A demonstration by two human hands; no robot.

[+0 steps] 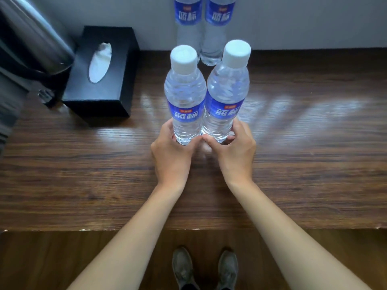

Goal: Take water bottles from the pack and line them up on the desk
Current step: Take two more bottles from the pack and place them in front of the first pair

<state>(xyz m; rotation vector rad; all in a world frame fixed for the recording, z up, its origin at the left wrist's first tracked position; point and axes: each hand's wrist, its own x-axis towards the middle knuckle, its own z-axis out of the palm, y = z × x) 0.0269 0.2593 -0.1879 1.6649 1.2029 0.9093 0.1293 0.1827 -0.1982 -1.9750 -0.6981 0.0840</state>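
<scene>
Two clear water bottles with blue labels and white caps stand upright side by side on the dark wooden desk (303,164), touching each other. My left hand (171,151) grips the base of the left bottle (185,95). My right hand (234,147) grips the base of the right bottle (227,91). A mirror at the desk's back shows the two bottles' reflection (204,28). The pack is not in view.
A black tissue box (104,80) sits at the back left, beside a metal kettle (31,42) at the far left. The desk's front edge (314,228) runs below my forearms, with wooden floor and my shoes (205,266) beneath.
</scene>
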